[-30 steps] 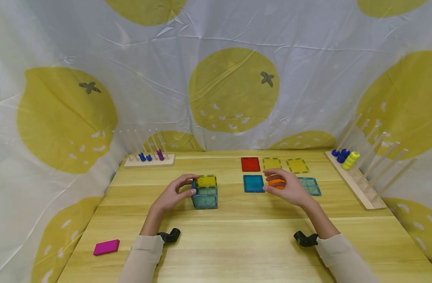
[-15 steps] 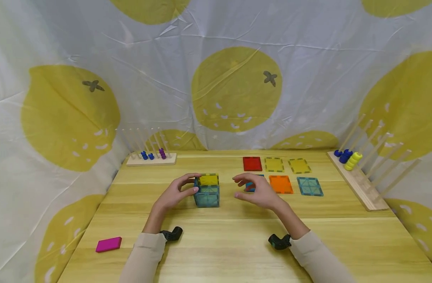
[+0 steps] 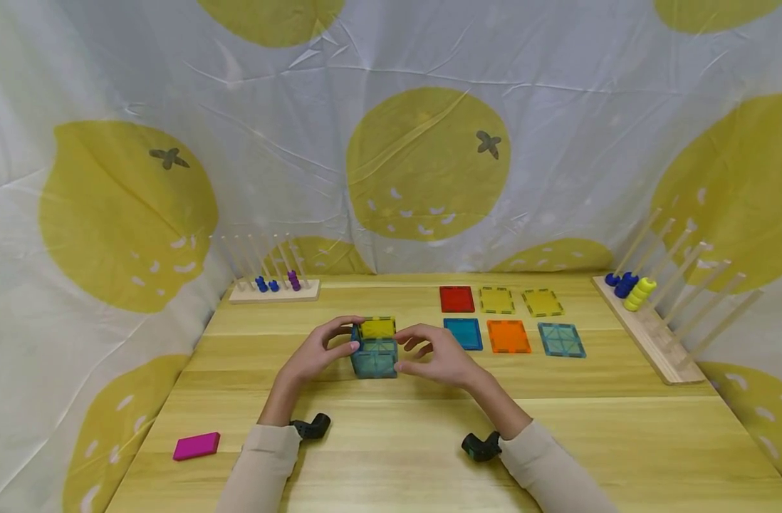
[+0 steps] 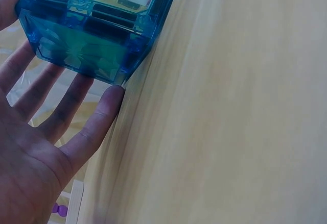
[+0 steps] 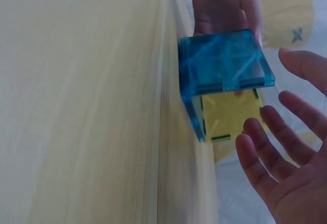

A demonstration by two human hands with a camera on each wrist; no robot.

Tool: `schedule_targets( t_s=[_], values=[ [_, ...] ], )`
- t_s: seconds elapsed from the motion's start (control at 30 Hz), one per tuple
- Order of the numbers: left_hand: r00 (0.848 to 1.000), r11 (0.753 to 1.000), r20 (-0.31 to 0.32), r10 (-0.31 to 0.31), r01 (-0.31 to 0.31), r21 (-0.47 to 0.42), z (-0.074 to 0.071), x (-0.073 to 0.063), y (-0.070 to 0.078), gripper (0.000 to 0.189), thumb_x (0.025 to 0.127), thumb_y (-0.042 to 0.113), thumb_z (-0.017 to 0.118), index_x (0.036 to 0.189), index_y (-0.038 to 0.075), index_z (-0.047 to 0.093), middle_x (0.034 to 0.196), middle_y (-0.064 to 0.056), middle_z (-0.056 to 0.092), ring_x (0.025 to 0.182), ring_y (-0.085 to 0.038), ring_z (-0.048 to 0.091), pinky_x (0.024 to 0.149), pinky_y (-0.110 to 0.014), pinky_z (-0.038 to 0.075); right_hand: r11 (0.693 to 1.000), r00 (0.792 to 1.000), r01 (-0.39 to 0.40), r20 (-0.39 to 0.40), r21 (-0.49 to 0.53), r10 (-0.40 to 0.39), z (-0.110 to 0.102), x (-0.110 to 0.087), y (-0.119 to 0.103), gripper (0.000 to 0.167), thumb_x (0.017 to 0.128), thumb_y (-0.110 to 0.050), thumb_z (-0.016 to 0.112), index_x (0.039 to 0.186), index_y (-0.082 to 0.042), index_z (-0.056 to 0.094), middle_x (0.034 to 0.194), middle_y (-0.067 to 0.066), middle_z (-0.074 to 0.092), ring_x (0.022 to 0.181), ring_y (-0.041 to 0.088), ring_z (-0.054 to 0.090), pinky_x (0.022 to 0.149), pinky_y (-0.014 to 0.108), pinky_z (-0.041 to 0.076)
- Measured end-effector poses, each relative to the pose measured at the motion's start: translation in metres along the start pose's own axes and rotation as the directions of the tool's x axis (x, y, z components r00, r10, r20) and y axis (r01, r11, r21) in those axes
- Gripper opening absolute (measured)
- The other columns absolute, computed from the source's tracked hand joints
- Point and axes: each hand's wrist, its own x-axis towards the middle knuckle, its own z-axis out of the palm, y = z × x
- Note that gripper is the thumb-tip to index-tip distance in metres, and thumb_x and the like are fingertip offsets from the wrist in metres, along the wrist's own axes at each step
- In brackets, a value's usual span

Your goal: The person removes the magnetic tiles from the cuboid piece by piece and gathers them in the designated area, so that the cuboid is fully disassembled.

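Observation:
A small box of see-through magnetic tiles (image 3: 374, 361) stands mid-table, with a yellow tile (image 3: 378, 328) at its back and blue tiles at its front, base and left side. Its right side has no tile. My left hand (image 3: 315, 350) holds the left side, thumb by the front corner and fingers reaching to the back. In the left wrist view, fingertips touch the blue left tile (image 4: 76, 50). At the right side is my right hand (image 3: 441, 356), holding nothing; in the right wrist view its loosely bent fingers (image 5: 263, 155) spread beside the yellow tile (image 5: 230, 113).
Red (image 3: 457, 299), yellow (image 3: 496, 300), blue (image 3: 463, 334), orange (image 3: 509, 336) and light blue (image 3: 561, 340) tiles lie flat right of the box. Pegged bead boards stand at the back left (image 3: 275, 293) and right (image 3: 660, 342). A magenta block (image 3: 196, 446) lies front left.
My right hand has moved left from above the orange tile, past the blue tile, to the box's right side. The left hand keeps its hold on the box.

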Motion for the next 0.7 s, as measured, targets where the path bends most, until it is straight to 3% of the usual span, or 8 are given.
schedule_targets(
  t_s=[0.3,0.7],
  values=[
    [1.000,1.000,0.000,0.003,-0.003,0.002,0.001,-0.001,0.000,0.046,0.103,0.023,0.065,0.148,0.020,0.054,0.154,-0.010,0.052,0.141,-0.044,0.046,0.112,-0.067,0.041,1.000,1.000,0.008,0.025,0.017,-0.008,0.012,0.008,-0.005,0.052,0.091,-0.029,0.081,0.134,-0.005,0.065,0.131,0.016,0.068,0.109,0.029,0.067,0.094,0.048,0.060],
    [0.999,0.999,0.009,0.032,-0.033,0.016,0.000,0.000,-0.002,0.044,0.104,0.020,0.062,0.147,0.019,0.055,0.153,-0.013,0.052,0.141,-0.044,0.047,0.112,-0.066,0.041,0.995,0.998,0.041,0.048,-0.089,-0.037,0.030,0.020,-0.013,0.047,0.093,-0.034,0.078,0.133,-0.011,0.068,0.126,0.000,0.069,0.106,0.015,0.060,0.091,0.033,0.059]
  ],
)
